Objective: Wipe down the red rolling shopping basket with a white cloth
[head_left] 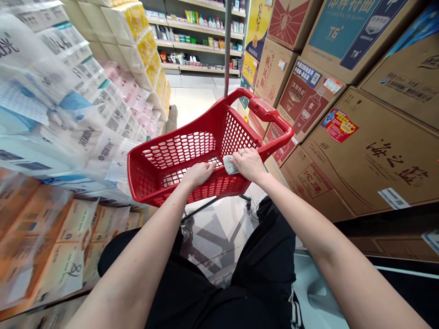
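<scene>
Your two bare hands are at a red cart, which stands in front of you on a tiled floor [197, 240], between your dark trouser legs [267, 256]. Your left hand [199, 174] is curled, its thumb lying toward your right hand, at the near rim of the cart [219, 183]; the fingertips are hidden, so you cannot tell whether it grips the rim. Your right hand [249, 163] is closed over a small pale cloth [229, 165], fingers bent across it, at the same rim and nearer the handle. The cloth pokes out on the side toward your left hand, and a narrow gap separates the two. The cart's perforated basket stretches out beyond and to the left of your left hand, while its red handle [270, 112] curves up just beyond your right hand. Below your right hand is a wheel [247, 201]. A grey pole [227, 50] rises beyond both hands. Plastic-wrapped packs [78, 77] are piled left of your left hand, cardboard boxes [373, 151] are stacked right of your right hand, and shelves [202, 45] of small bottles and tubs stand well beyond both.
</scene>
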The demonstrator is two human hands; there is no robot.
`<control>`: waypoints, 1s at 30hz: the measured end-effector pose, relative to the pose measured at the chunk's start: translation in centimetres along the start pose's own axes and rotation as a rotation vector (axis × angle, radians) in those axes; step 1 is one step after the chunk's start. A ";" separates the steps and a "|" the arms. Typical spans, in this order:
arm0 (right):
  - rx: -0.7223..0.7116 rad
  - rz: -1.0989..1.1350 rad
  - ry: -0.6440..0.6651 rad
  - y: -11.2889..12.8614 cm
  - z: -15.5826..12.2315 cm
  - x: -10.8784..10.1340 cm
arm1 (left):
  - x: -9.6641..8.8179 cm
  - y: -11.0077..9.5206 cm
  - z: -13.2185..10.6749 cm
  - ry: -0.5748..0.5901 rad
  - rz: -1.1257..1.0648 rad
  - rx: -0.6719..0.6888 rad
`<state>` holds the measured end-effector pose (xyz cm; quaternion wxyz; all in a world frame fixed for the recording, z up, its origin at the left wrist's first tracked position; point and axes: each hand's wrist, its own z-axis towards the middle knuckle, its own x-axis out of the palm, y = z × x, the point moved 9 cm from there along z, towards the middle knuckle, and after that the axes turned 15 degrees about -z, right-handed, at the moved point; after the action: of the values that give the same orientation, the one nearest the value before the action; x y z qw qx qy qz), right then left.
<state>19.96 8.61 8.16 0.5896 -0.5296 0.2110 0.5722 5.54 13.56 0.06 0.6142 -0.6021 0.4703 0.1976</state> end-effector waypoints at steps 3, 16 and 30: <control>-0.017 0.009 0.006 0.1 -0.2 -0.1 | 0.0 -0.1 0.0 0.001 0.007 0.005; 0.004 0.035 0.220 0.1 2.0 1.1 | 0.0 -0.3 0.0 -0.004 0.023 0.030; -0.094 0.047 0.113 0.7 0.6 0.5 | 0.0 -0.4 -0.1 0.003 0.029 0.034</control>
<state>19.26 9.22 7.74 0.5375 -0.5830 0.2292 0.5646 5.84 13.35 0.26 0.6207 -0.5850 0.4832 0.1975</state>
